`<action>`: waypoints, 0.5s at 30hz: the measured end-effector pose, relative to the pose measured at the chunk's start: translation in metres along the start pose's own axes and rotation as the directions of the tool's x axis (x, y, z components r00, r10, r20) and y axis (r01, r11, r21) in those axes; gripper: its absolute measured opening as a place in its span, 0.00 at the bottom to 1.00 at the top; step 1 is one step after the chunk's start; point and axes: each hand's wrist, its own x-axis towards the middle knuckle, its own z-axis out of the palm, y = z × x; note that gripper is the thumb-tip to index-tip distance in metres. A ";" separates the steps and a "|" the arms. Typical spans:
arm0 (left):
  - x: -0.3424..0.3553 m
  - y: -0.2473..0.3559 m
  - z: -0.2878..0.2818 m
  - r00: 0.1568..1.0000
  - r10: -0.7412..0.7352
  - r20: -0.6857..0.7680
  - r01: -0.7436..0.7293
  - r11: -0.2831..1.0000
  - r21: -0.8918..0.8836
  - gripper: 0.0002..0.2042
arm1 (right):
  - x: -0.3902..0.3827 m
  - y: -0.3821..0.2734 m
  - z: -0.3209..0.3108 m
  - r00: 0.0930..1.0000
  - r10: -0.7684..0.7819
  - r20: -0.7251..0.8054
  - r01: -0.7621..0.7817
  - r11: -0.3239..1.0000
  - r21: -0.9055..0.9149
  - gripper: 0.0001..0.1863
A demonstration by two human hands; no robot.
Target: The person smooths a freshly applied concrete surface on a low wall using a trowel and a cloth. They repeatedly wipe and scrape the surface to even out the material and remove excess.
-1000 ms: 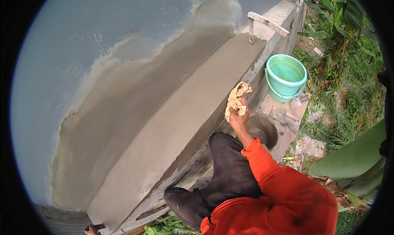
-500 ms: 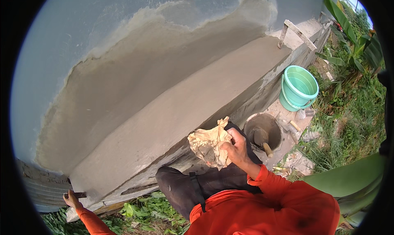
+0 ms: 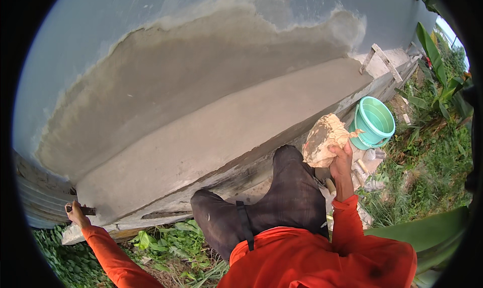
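The right hand (image 3: 342,158) grips a crumpled tan sheet (image 3: 319,139), fingers and thumb pinching its right side; whether it is paper or cloth I cannot tell. The sheet is smeared with grey mortar on its left face and is held up over the ground, just beside the person's right knee (image 3: 289,159) and in front of the smooth mortar ledge (image 3: 216,124), with a loose twist of it poking out to the right. Far to the left, the left hand (image 3: 77,215) is closed around a dark, narrow tool (image 3: 88,211), whose kind is too small to make out, at the near left end of the ledge. Behind the ledge, a ragged-edged patch of grey-brown plaster (image 3: 201,56) spreads up the blue-grey wall (image 3: 166,4). A pale angled frame (image 3: 386,64) stands at the ledge's far right end. A mint-green bucket (image 3: 363,129) sits just beyond the right hand, and a wooden handle (image 3: 330,187) shows close to the right wrist. Grass (image 3: 402,187) grows to the right.
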 end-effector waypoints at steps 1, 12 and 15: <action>0.000 -0.001 0.001 0.998 -0.049 -0.037 0.048 0.999 -0.014 0.10 | 0.007 0.017 0.013 0.996 -0.065 -0.055 0.062 0.997 -0.041 0.33; 0.003 -0.001 -0.001 0.999 0.003 0.044 -0.004 1.000 0.031 0.11 | -0.213 0.172 0.246 0.741 -0.152 0.654 0.397 0.885 -0.243 0.24; 0.008 -0.004 -0.005 0.998 -0.030 0.064 0.027 0.998 0.051 0.11 | -0.242 0.155 0.251 0.513 0.239 0.824 0.281 0.860 -0.425 0.27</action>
